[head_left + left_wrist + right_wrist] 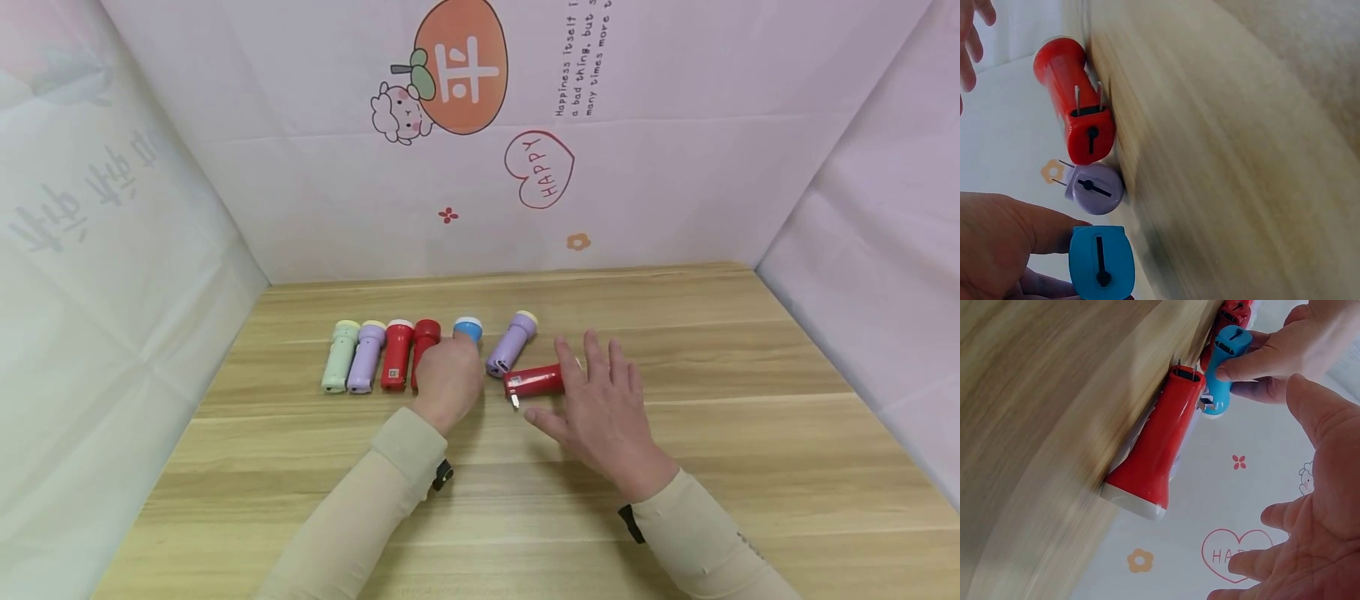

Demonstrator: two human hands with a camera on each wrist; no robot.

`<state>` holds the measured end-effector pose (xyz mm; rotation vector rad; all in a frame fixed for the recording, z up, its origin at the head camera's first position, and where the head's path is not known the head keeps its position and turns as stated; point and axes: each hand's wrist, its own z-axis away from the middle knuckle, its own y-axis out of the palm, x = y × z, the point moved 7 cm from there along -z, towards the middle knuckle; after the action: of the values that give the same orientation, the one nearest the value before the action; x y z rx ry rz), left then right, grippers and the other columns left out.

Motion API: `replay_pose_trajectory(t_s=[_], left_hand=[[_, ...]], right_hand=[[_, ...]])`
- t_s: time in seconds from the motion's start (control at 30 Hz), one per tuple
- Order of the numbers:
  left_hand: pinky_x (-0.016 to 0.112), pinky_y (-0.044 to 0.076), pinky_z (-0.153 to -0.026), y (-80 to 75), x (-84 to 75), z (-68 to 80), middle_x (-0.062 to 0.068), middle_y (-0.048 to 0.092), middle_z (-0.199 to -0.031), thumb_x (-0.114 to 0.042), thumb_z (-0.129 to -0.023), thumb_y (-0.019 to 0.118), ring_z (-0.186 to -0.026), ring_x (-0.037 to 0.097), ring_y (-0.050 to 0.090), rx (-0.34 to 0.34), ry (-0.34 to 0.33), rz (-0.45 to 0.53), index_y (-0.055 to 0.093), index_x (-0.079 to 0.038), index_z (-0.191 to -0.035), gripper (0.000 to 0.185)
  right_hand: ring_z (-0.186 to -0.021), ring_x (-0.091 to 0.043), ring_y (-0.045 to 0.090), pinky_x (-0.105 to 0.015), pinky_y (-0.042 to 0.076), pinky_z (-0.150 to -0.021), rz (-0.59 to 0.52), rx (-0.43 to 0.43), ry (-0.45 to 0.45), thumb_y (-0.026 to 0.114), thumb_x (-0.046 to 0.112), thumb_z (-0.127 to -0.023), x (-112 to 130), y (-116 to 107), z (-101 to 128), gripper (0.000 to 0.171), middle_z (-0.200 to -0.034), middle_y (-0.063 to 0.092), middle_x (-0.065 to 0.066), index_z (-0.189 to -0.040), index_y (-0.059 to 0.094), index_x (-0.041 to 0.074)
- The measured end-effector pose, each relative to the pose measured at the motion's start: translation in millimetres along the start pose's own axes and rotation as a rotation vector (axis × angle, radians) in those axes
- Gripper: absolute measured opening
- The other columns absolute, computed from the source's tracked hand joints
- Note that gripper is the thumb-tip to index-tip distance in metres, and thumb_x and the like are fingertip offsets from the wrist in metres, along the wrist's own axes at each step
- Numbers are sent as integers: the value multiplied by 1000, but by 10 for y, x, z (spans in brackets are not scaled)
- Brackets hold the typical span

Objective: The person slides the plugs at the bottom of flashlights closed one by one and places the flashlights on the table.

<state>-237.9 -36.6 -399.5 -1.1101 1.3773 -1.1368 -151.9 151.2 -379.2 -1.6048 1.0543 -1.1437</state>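
My left hand (452, 377) grips a blue flashlight (468, 328) with a white rim, thumb on one side of its body. Its slotted tail end (1102, 259) faces the left wrist camera. My right hand (606, 412) is spread, fingers apart and holding nothing, beside a red flashlight (534, 381) that lies sideways. Two metal plug prongs stick out of the red one's tail, as the right wrist view shows on its red body (1159, 437). Between the hands, farther back, a purple flashlight (513, 343) lies at a slant, its prongs also out.
Left of my left hand, a row of flashlights lies side by side: pale green (341, 357), purple (367, 358), red (397, 356) and a darker red one (427, 332) partly behind the hand. A printed white cloth (337, 200) hangs behind the wooden table (262, 467).
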Motion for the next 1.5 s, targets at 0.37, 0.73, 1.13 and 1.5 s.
replay_pose_trajectory(t_s=[0.37, 0.73, 1.13, 1.5], left_hand=[[39, 54, -48, 64, -16, -18, 15, 65, -78, -24, -100, 66, -62, 29, 66, -39, 14, -87, 57, 10, -135, 49], [42, 56, -49, 60, -37, -9, 17, 69, -81, -17, -98, 65, -64, 31, 68, -125, 46, -156, 56, 6, -141, 50], [41, 58, -51, 41, -74, 120, 19, 67, -108, -28, -101, 65, -72, 27, 67, -63, 126, -154, 67, 0, -120, 34], [41, 61, -59, 33, -90, 211, 18, 67, -107, -7, -98, 68, -78, 28, 66, -82, 244, -134, 72, 2, -101, 11]], right_hand=[[-151, -62, 16, -78, 21, -116, 5, -2, -5, 71, 66, -88, -7, 9, 2, 102, -166, 23, -34, -163, 31, 9], [-151, -62, 17, -78, 23, -116, 4, -11, -16, 72, 66, -88, 1, 3, -3, 102, -165, 25, -34, -162, 32, 8], [-151, -62, 16, -78, 22, -116, -15, 1, -7, 73, 65, -88, 10, 9, -7, 102, -166, 23, -33, -162, 32, 9], [-152, -62, 14, -78, 22, -117, -18, 15, -2, 72, 66, -88, 6, 22, 0, 103, -167, 21, -33, -163, 30, 9]])
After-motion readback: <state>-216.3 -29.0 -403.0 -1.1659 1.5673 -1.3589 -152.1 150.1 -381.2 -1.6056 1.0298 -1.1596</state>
